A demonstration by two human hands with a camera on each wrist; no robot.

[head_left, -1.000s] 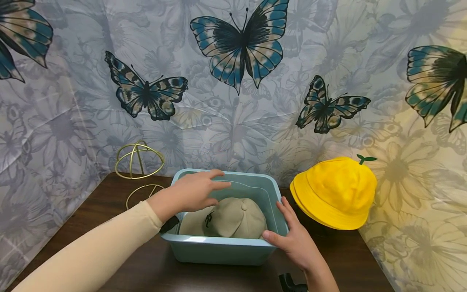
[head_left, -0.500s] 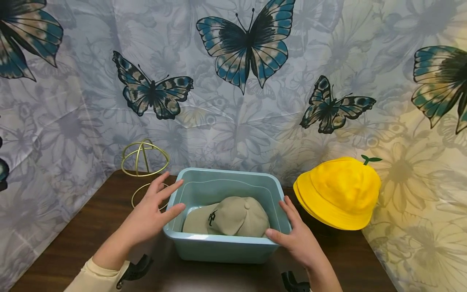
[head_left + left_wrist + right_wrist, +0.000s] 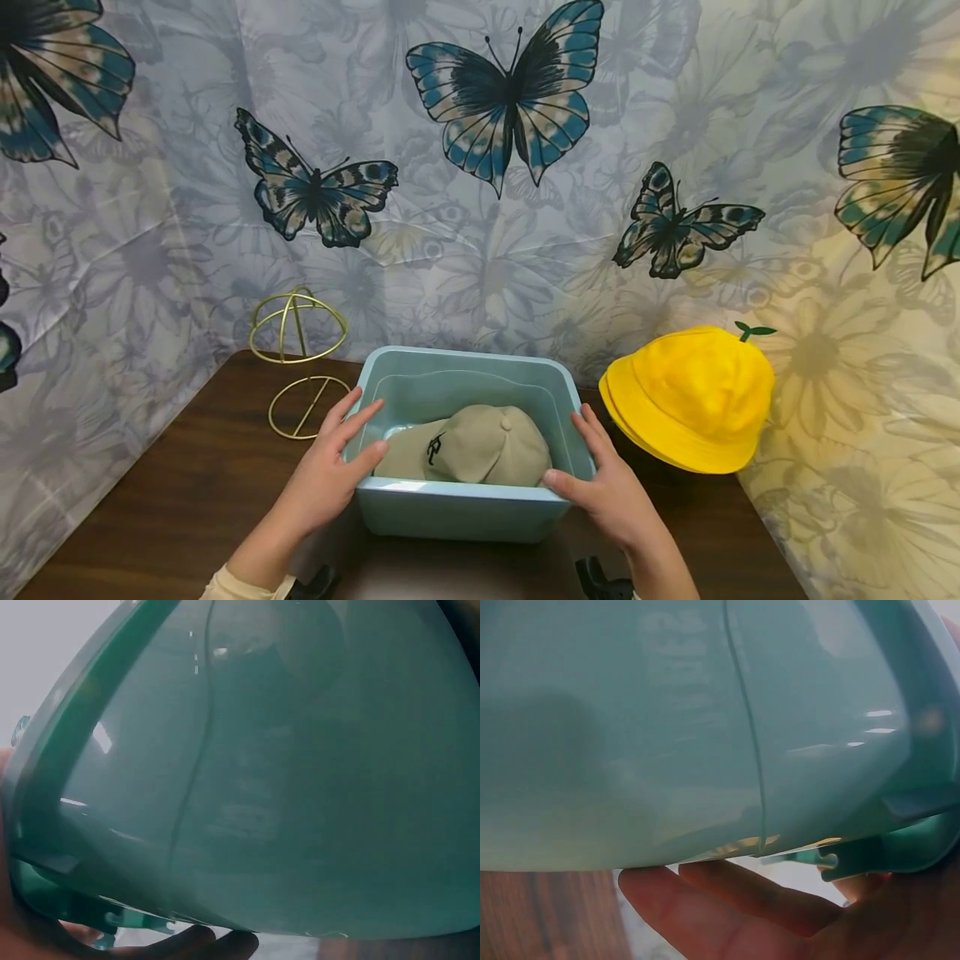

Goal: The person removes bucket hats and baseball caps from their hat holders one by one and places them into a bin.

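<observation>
A light blue plastic basin (image 3: 461, 512) stands on the dark wooden table. Inside it lies a beige baseball cap (image 3: 491, 446), its brim to the left and a dark emblem on the front. My left hand (image 3: 322, 475) holds the basin's left side, thumb at the front left corner of the rim. On the opposite side my right hand (image 3: 611, 496) grips the rim, its thumb over the front right corner. In the right wrist view, fingers (image 3: 697, 907) lie against the basin's outer wall; fingertips (image 3: 229, 945) also show below the wall in the left wrist view.
Behind the basin to the left stands a gold wire hat stand (image 3: 296, 325) with a round base. A yellow bucket hat (image 3: 690, 400) with a green sprout on top sits at the right. A butterfly-print cloth (image 3: 495, 275) hangs behind the table (image 3: 172, 492).
My left hand has drawn back from above the cap, swung out to the left, and come onto the basin's left rim. The right hand has stayed on the right rim.
</observation>
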